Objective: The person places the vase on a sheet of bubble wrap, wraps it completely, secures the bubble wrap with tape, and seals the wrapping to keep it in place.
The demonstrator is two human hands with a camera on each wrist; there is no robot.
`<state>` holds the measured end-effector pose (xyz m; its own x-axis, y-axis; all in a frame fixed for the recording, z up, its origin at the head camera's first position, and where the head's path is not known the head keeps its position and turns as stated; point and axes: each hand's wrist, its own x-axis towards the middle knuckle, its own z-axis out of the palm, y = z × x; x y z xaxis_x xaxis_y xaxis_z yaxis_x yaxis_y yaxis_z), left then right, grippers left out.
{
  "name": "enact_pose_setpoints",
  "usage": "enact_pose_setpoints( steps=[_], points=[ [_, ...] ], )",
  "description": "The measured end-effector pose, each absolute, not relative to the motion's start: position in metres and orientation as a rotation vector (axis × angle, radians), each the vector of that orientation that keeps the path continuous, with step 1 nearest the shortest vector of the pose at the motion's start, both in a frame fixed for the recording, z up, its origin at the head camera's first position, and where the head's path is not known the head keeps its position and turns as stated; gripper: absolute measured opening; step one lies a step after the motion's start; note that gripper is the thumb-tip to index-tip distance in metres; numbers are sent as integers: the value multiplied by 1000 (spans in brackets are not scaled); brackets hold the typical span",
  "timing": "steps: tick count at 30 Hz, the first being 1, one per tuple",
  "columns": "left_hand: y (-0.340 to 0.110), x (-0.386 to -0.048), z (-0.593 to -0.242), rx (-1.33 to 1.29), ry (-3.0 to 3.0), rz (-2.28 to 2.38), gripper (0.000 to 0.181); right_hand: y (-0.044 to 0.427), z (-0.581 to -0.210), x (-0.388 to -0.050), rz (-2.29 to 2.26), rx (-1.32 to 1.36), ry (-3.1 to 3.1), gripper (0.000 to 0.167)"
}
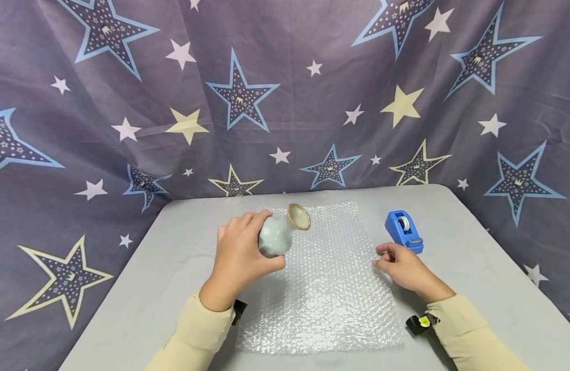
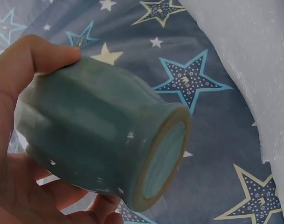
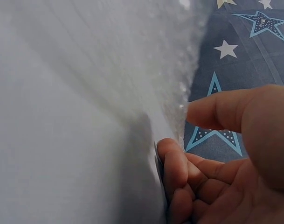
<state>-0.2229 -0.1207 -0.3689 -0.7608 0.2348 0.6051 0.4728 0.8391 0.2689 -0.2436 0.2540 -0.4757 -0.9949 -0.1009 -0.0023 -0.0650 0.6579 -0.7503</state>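
Observation:
My left hand [image 1: 242,252] grips a pale green ceramic vase [image 1: 274,236] round its body, above the sheet of bubble wrap [image 1: 327,288]. The vase is tilted, its flared brown-rimmed mouth pointing up and to the right. In the left wrist view, the vase's ringed base [image 2: 165,161] faces the camera, with the thumb and fingers on opposite sides of the body. Beside the wrap's right edge is my right hand [image 1: 407,270], thumb and forefinger apart. In the right wrist view its fingers [image 3: 176,163] are bent near the wrap's edge, with nothing clearly held.
A blue tape dispenser [image 1: 407,239] with a roll in it stands just beyond the right hand. The bubble wrap lies flat on a grey-white covered table [image 1: 173,247]. A star-patterned curtain [image 1: 285,103] hangs behind and at both sides.

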Motion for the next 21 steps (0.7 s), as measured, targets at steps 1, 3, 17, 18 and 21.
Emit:
enact_pose_setpoints(
  steps=[1,3,17,18,21],
  points=[
    [-119,-222,-370,-530,-2446,-535,82,254,-475,-243,-1272,-140,2823,48],
    [-115,-220,-371,-554,-2453,-502,82,254,-475,-243,-1269,-141,2828,47],
    [-98,-209,-379,-663,-2460,-472,89,252,-476,-241,-1253,-120,2847,46],
    [-96,-208,-379,-667,-2459,-479,90,252,-476,-241,-1250,-121,2849,46],
    [-93,-207,-382,-678,-2456,-486,89,252,-476,-241,-1252,-118,2852,47]
  ],
)
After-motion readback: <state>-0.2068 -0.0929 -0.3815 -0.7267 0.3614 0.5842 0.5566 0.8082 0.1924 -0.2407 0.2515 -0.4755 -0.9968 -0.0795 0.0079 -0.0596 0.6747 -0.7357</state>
